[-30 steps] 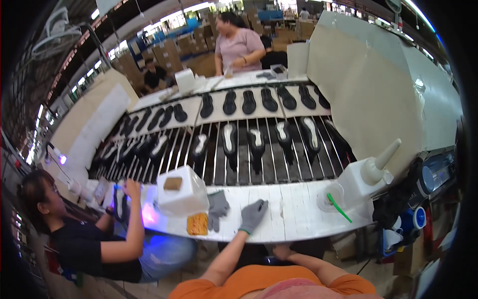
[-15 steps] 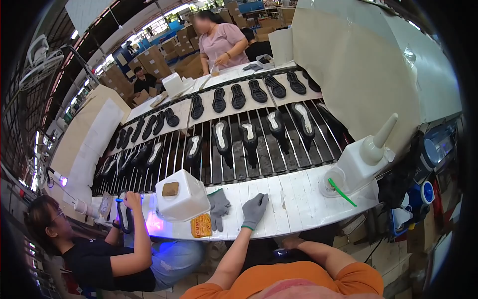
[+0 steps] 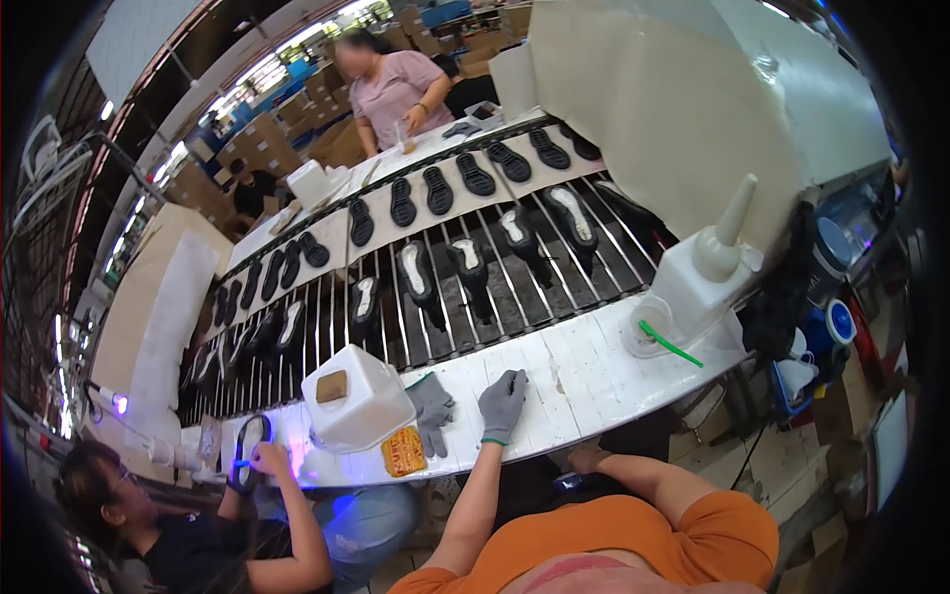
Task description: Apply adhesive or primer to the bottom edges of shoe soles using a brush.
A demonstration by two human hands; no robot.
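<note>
My left hand [image 3: 503,404], in a grey glove with a green cuff, rests on the near edge of the white table [image 3: 554,396]. Its fingers curl together, and whether anything is inside them is hidden. A loose grey glove [image 3: 430,411] lies just left of it, beside an orange-yellow packet [image 3: 403,451]. My right hand [image 3: 586,458] is bare and low in my lap by the table edge. Its fingers are hidden. A small dark, shiny object [image 3: 568,482] shows near it, too unclear to name.
Beyond the table, a rack of metal rods [image 3: 396,332] carries black shoe uppers [image 3: 417,272]; black soles [image 3: 437,190] line a board behind. A white container [image 3: 356,401] and a white nozzle bottle [image 3: 693,282] stand on the table. At left, a co-worker [image 3: 188,525] holds a shoe part [image 3: 252,445].
My view has tilted and shifted a little, so the scene sits differently in it. My hands keep their places. The co-worker's shoe part is turned and held higher.
</note>
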